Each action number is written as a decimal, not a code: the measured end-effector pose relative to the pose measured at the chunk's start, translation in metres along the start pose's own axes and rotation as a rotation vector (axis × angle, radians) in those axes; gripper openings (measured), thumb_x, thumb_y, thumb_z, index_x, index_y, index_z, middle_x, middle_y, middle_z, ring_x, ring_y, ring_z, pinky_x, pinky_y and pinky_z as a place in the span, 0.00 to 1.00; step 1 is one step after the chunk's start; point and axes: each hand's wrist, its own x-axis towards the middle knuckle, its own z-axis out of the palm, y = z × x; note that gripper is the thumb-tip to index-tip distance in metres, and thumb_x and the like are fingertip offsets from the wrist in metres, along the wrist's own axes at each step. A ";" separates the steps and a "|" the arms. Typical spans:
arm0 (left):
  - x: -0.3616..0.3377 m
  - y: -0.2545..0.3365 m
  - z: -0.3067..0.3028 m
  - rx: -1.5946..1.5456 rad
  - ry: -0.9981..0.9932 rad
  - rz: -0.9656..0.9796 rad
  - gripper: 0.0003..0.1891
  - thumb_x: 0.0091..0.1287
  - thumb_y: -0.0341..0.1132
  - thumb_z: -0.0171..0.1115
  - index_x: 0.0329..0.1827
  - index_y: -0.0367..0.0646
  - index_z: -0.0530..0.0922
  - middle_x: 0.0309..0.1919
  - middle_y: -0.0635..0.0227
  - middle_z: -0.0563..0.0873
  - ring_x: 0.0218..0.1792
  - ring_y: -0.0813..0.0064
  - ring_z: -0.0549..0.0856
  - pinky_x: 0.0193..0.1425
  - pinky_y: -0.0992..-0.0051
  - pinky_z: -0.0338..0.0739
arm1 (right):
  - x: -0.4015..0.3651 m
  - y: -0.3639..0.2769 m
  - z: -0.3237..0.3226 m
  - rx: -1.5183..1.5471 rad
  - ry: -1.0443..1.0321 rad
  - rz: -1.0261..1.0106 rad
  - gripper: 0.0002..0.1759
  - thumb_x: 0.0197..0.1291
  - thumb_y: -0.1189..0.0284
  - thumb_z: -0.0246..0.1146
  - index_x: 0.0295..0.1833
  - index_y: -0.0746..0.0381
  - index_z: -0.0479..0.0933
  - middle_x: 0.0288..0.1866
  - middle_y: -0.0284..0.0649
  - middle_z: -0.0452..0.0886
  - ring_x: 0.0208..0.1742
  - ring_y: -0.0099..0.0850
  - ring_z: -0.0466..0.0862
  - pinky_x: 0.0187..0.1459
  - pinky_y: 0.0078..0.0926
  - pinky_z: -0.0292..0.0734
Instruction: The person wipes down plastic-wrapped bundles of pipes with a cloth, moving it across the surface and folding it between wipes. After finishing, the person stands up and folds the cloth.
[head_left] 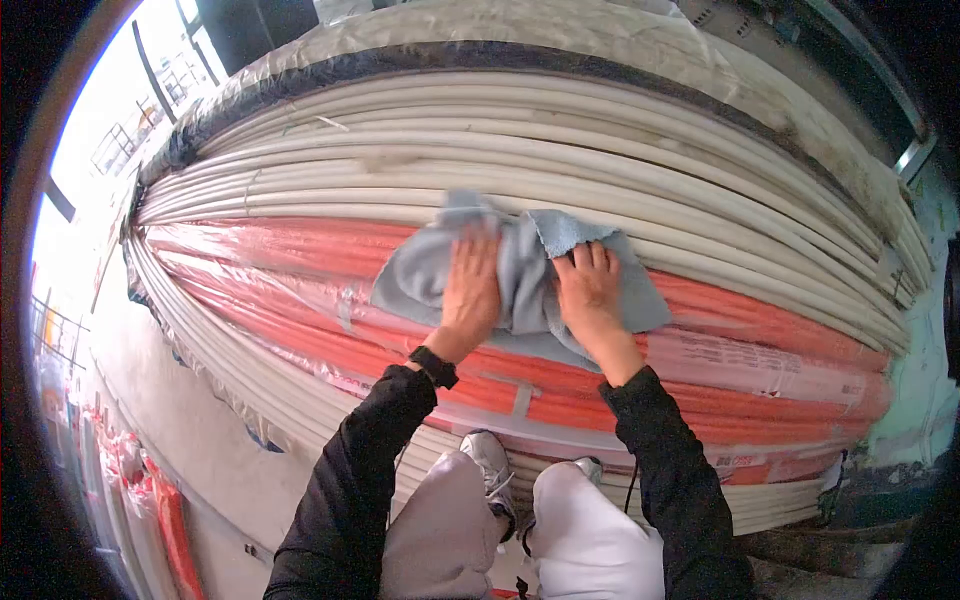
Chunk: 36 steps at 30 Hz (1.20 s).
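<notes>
A grey-blue cloth (520, 275) lies spread and creased over long bundled pipes, with one lighter edge folded back. My left hand (472, 285) rests flat on the cloth's left half, its fingers stretched out and slightly blurred. On the right half, my right hand (590, 290) has its fingers bent over the folded edge, gripping it. Beneath the cloth run red pipes (740, 310) in clear plastic wrap. Behind them lie off-white pipes (560, 150).
Plastic sheeting (560, 30) covers the far side of the stack. More wrapped red pipes (172, 530) stand at the lower left. My shoe (488, 465) is at the near pipes. A metal frame (905, 110) rises at the right.
</notes>
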 end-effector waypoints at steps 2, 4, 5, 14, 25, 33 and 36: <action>0.013 0.020 -0.003 -0.040 -0.097 0.159 0.36 0.62 0.26 0.53 0.77 0.29 0.62 0.79 0.45 0.63 0.82 0.46 0.55 0.86 0.52 0.46 | -0.003 0.006 -0.002 -0.050 -0.011 0.026 0.16 0.64 0.72 0.58 0.56 0.58 0.81 0.58 0.46 0.78 0.66 0.48 0.73 0.70 0.56 0.63; 0.026 0.034 -0.009 -0.050 -0.076 0.217 0.34 0.63 0.28 0.53 0.76 0.30 0.65 0.79 0.48 0.64 0.82 0.47 0.56 0.86 0.52 0.46 | -0.007 0.015 -0.003 -0.096 -0.035 0.067 0.18 0.61 0.72 0.63 0.57 0.58 0.80 0.59 0.48 0.76 0.67 0.50 0.72 0.70 0.59 0.61; 0.033 0.038 -0.013 -0.057 -0.065 0.248 0.33 0.63 0.28 0.54 0.75 0.31 0.66 0.79 0.49 0.65 0.82 0.47 0.56 0.86 0.51 0.47 | -0.010 0.020 -0.004 -0.108 -0.014 0.083 0.18 0.61 0.71 0.64 0.58 0.58 0.80 0.59 0.48 0.76 0.67 0.50 0.72 0.70 0.59 0.61; 0.028 -0.052 -0.030 0.083 -0.035 -0.055 0.42 0.67 0.41 0.65 0.82 0.39 0.57 0.83 0.54 0.56 0.82 0.42 0.51 0.82 0.39 0.46 | -0.047 0.073 -0.018 -0.208 0.117 0.356 0.34 0.66 0.59 0.66 0.75 0.56 0.69 0.69 0.56 0.70 0.75 0.60 0.64 0.74 0.68 0.53; 0.046 0.033 -0.007 0.179 -0.125 0.143 0.39 0.63 0.36 0.65 0.79 0.38 0.64 0.83 0.61 0.57 0.84 0.46 0.50 0.83 0.39 0.44 | -0.008 0.051 -0.012 -0.068 0.084 0.233 0.34 0.59 0.70 0.64 0.74 0.53 0.72 0.70 0.50 0.70 0.79 0.59 0.60 0.78 0.72 0.45; 0.039 0.069 -0.006 0.064 -0.160 0.189 0.39 0.63 0.38 0.66 0.79 0.40 0.65 0.83 0.64 0.57 0.84 0.49 0.50 0.84 0.40 0.44 | -0.038 0.109 -0.023 -0.259 0.134 0.213 0.34 0.60 0.70 0.63 0.75 0.53 0.71 0.68 0.52 0.73 0.77 0.57 0.63 0.78 0.66 0.49; 0.034 0.084 -0.011 -0.007 -0.204 0.190 0.39 0.67 0.44 0.65 0.78 0.37 0.63 0.83 0.59 0.57 0.84 0.46 0.48 0.84 0.39 0.44 | -0.060 0.132 -0.047 -0.281 0.084 0.398 0.41 0.62 0.64 0.66 0.81 0.56 0.61 0.70 0.55 0.70 0.78 0.60 0.61 0.78 0.67 0.48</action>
